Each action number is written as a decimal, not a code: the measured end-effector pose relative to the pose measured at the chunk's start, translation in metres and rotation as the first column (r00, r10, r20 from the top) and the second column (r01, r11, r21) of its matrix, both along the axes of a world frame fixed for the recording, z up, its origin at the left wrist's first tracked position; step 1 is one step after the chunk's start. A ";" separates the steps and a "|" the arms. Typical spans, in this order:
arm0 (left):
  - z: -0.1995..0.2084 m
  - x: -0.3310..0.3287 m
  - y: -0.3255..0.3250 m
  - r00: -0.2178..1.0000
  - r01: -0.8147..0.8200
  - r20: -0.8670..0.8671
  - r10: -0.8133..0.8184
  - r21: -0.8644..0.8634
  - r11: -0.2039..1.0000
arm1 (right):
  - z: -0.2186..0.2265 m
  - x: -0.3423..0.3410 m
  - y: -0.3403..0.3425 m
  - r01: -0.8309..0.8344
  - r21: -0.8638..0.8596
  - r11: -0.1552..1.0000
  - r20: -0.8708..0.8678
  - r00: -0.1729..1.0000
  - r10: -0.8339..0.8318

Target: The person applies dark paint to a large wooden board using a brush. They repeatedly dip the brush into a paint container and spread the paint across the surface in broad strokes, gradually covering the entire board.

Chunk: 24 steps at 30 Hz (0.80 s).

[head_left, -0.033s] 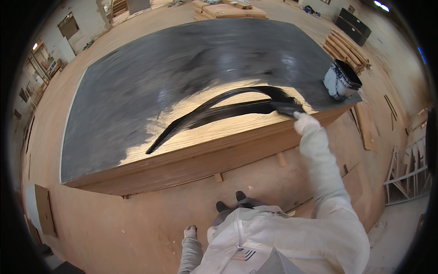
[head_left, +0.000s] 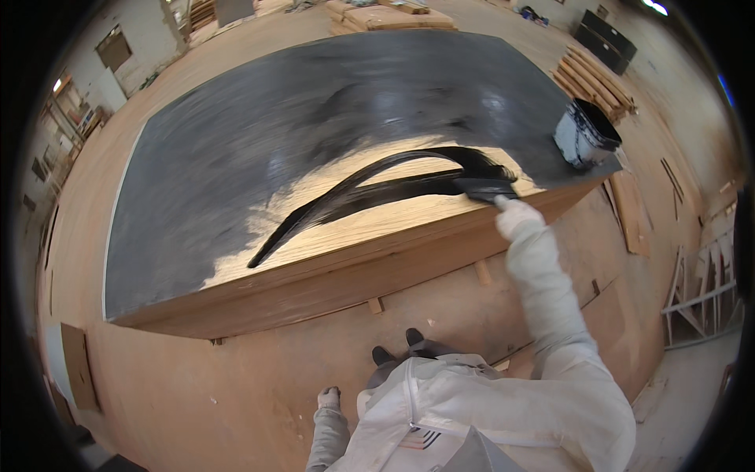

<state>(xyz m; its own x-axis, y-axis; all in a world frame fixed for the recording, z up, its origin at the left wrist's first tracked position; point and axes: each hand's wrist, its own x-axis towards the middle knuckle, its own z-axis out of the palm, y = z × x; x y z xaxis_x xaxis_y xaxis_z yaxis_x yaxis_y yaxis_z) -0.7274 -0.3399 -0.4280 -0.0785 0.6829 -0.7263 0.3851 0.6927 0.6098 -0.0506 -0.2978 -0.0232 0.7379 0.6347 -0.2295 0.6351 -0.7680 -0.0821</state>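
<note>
My right hand [head_left: 517, 217], in a pale glove, grips the handle of a wide black brush [head_left: 484, 189]. The brush lies flat against the top of a large stack of wooden boards [head_left: 330, 283]. Black paint [head_left: 397, 189] runs in wet curved streaks left of the brush, over bare yellow wood grain [head_left: 393, 222] along the near edge. Dark grey-black coating covers the rest of the top. At the right corner stands a paint-smeared bucket [head_left: 582, 138], open at the top. Low beside my legs hangs my left hand [head_left: 329, 397], its fingers curled; whether they hold anything is hidden.
Bundled wooden strips [head_left: 594, 82] lie beyond the bucket. A metal frame [head_left: 708, 303] stands at the right, and a board [head_left: 77, 368] leans at the lower left. Planks [head_left: 629, 216] rest on the floor past the right corner. More boards [head_left: 385, 17] are stacked behind.
My right hand and the brush have moved slightly left along the near edge of the top. The left hand has stayed about where it was.
</note>
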 end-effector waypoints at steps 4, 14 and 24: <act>0.009 0.049 0.022 0.928 0.360 -0.085 -0.364 -0.056 0.931 | 0.023 -0.132 0.026 -0.227 0.079 0.971 -0.090 0.968 0.233; 0.038 0.117 0.029 0.926 0.377 -0.019 -0.378 0.128 0.917 | 0.020 -0.009 -0.029 -0.077 0.044 0.996 -0.113 0.990 0.082; 0.050 0.095 -0.018 0.700 0.644 -0.277 -0.659 -0.157 0.749 | -0.009 0.193 -0.033 -0.061 0.113 0.992 0.028 0.998 0.058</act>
